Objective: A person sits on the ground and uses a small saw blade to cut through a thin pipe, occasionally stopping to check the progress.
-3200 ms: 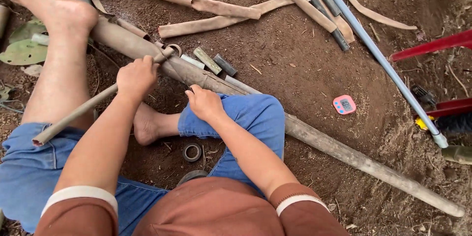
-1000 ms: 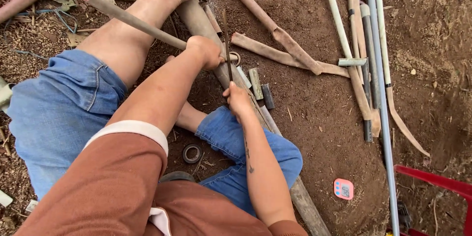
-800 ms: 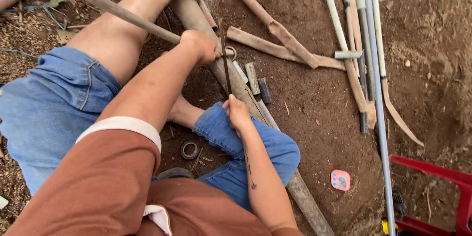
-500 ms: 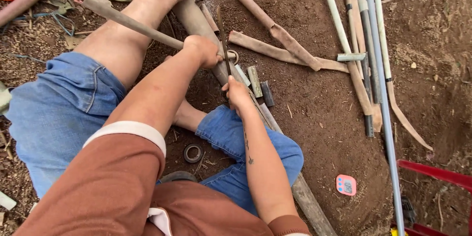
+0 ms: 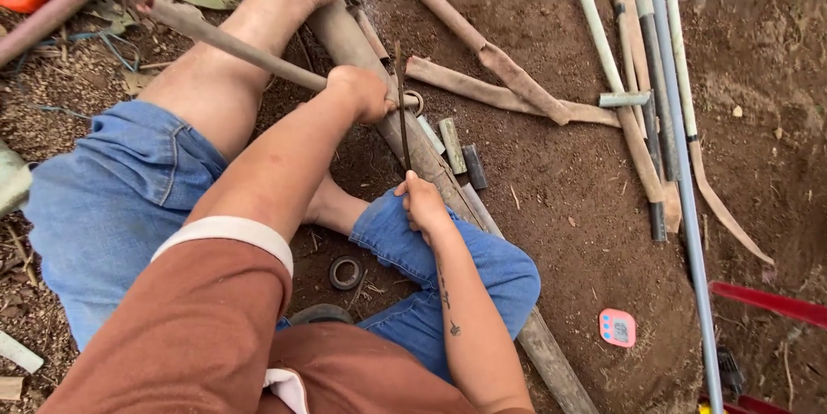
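Observation:
I sit on bare soil with a thick grey-brown pipe (image 5: 431, 160) running diagonally under my bent knee. My left hand (image 5: 362, 91) is closed around a thin brown pipe (image 5: 228, 42) that lies across the thick one and over my left leg. My right hand (image 5: 422, 203) rests by my right knee and grips the lower end of a thin dark blade (image 5: 401, 104). The blade stands nearly on edge, reaching up past the left hand where the two pipes cross.
Two short pipe pieces (image 5: 461, 155) and a metal ring (image 5: 415, 102) lie beside the thick pipe. A black ring (image 5: 345, 272) sits between my legs. Long pipes (image 5: 680, 147) and a flat hose (image 5: 491, 56) lie to the right, near a pink gadget (image 5: 617, 327).
My right hand has drawn the blade back toward my knee since half a second ago. The left hand keeps its grip on the thin pipe. The view turned after the oldest frame.

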